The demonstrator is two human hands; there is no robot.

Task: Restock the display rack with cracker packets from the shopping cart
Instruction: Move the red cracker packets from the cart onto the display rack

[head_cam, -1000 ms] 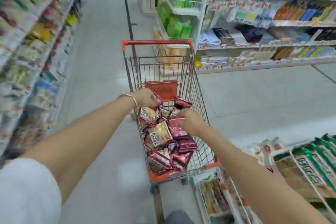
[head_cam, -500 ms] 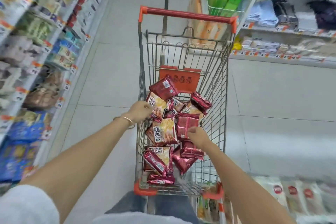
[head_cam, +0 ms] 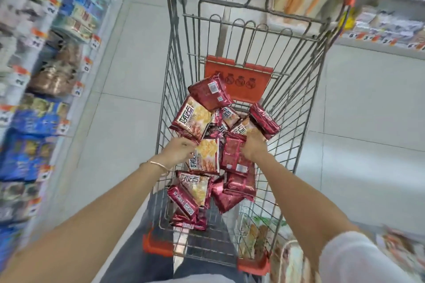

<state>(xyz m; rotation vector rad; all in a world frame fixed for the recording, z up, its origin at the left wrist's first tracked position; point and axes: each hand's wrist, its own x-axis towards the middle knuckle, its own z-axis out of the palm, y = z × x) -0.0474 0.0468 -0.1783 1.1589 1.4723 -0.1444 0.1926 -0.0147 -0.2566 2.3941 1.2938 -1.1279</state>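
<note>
1. L hand (head_cam: 176, 151): bangle (head_cam: 158, 165) on wrist. Fingers curled on lower edge of yellow-front cracker packet (head_cam: 192, 118), low inside cart.
2. R hand (head_cam: 254, 147): fingers curled round edge of dark-red cracker packet (head_cam: 232, 151), mid-pile. Fingertips hidden.
3. Loose pile (head_cam: 197, 188): many pkts, mixed face-up/face-down, all within shopping cart (head_cam: 299, 89) basket. None lifted clear.
4. Display rack: can't tell which. Blurred goods (head_cam: 395, 248) at lower R; stocked shelves (head_cam: 34, 76) on L.
5. Status (est.): pick-up stage only. No pkt seen placed; approx. whole load left to shelve.
</note>
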